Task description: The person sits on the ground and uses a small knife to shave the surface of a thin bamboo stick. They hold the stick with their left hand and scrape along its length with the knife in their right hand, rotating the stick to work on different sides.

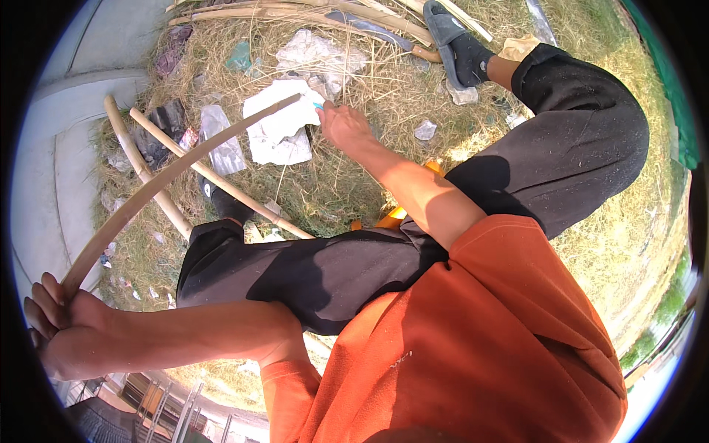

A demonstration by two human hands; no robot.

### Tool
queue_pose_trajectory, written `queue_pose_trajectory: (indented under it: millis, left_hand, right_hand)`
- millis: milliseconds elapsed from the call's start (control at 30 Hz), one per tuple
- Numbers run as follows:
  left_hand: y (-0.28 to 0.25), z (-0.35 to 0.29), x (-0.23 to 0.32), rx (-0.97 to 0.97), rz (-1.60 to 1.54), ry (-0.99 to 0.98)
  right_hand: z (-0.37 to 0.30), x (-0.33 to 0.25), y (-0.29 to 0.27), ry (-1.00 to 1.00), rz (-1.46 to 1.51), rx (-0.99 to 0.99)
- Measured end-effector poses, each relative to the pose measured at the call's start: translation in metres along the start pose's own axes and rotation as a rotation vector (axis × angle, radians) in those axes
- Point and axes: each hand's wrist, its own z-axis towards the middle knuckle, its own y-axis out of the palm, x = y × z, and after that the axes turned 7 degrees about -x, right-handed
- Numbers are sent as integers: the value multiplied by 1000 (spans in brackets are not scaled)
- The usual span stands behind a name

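At the far left, my left hand is wrapped round one end of a long, flat bamboo strip. The strip slants up across the view, and its other end lies over a white sheet, cloth or paper, on the ground. My right hand is closed beside that sheet, near the strip's far end. A small bright blue bit shows at its fingertips; the rest of what it grips is hidden, so its kind cannot be made out.
Two bamboo poles lie by my foot on the left. At the top are more bamboo strips and a large knife with a wooden handle. Stones and plastic scraps litter the dry grass. Pale paving runs along the left; something yellow shows beneath me.
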Motion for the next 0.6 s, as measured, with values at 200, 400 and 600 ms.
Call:
queue_pose_trajectory:
  millis: [200, 400, 600]
  left_hand:
    - [17, -13, 2, 106, -61, -1]
    - [-18, 1, -21, -5, -109, -96]
    - [-24, -2, -29, 46, -133, -96]
  right_hand:
    - [-4, -2, -8, 61, -9, -13]
    - [-17, -26, -20, 30, 213, -53]
    - [-70, -96, -66, -186, 545, -269]
